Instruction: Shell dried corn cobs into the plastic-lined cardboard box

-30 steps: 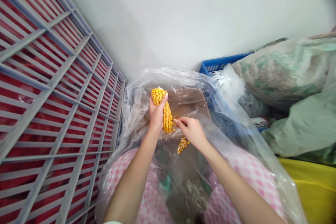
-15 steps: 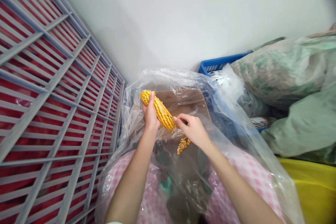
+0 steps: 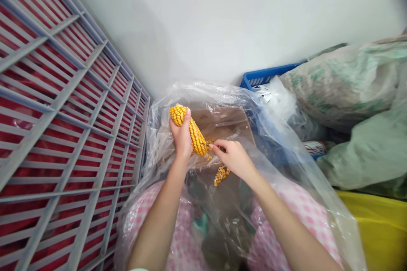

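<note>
My left hand (image 3: 181, 135) is wrapped round a yellow corn cob (image 3: 193, 133), held tilted with its tip up and to the left. My right hand (image 3: 232, 156) pinches a thin dark pointed tool against the cob's lower end. Both hands work over a large clear plastic bag (image 3: 280, 152) spread across my lap. A small heap of loose kernels (image 3: 221, 174) lies on the plastic just below my right hand. A few more kernels sit near the cob's lower end.
A grey lattice crate wall over red (image 3: 63, 114) stands close on the left. A brown cardboard box (image 3: 229, 120) lies under the plastic. A blue basket (image 3: 263, 77), stuffed greenish sacks (image 3: 343, 84) and a yellow container (image 3: 381, 228) crowd the right. A white wall stands behind.
The cob went from nearly upright to tilted left, and my left hand shifted its grip on it. My right hand stayed at the cob's lower end.
</note>
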A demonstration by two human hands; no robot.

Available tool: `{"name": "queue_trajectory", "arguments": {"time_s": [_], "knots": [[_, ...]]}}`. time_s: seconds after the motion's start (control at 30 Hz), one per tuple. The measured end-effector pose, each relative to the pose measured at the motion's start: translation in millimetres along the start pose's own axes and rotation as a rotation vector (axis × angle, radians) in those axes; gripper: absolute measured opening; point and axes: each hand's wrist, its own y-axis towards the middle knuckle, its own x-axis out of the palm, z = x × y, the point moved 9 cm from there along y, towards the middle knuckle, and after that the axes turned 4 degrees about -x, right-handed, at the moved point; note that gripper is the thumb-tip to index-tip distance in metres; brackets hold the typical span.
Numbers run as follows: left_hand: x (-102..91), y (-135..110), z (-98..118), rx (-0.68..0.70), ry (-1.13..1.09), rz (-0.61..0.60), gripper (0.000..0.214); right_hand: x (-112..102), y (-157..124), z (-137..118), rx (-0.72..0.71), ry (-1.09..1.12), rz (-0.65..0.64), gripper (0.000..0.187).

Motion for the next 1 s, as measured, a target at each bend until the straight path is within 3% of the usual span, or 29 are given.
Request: {"name": "queue_trajectory", "arguments": {"time_s": [0.1, 0.37, 0.57, 0.73, 0.87, 1.0], "knots": [[3.3, -0.8, 5.1, 0.071, 0.04, -0.022, 0.037, -1.2, 0.6, 0.7, -0.006, -0.016, -0.004, 0.027], [5.2, -2.7, 6.9, 0.099, 0.126, -0.024, 0.039, 0.3, 1.0, 1.4, 0.007, -0.068, -0.012, 0.027], [20.9, -23.2, 17.6, 0.281, 0.353, -0.084, 0.058, 8.4, 4.3, 3.4, 0.058, -0.197, -0.015, 0.026], [14.6, -19.7, 16.0, 0.213, 0.242, -0.036, 0.045, 18.2, 4.8, -1.8, 0.055, -0.212, 0.029, 0.026], [19.6, -18.6, 14.5, 0.185, 0.186, -0.091, 0.044, 19.3, -0.8, -0.3, 0.1, -0.279, 0.083, 0.028], [6.8, -13.3, -12.3, -0.048, -0.021, 0.002, 0.039, 0.4, -2.5, 3.8, 0.1, -0.327, 0.193, 0.032]]}}
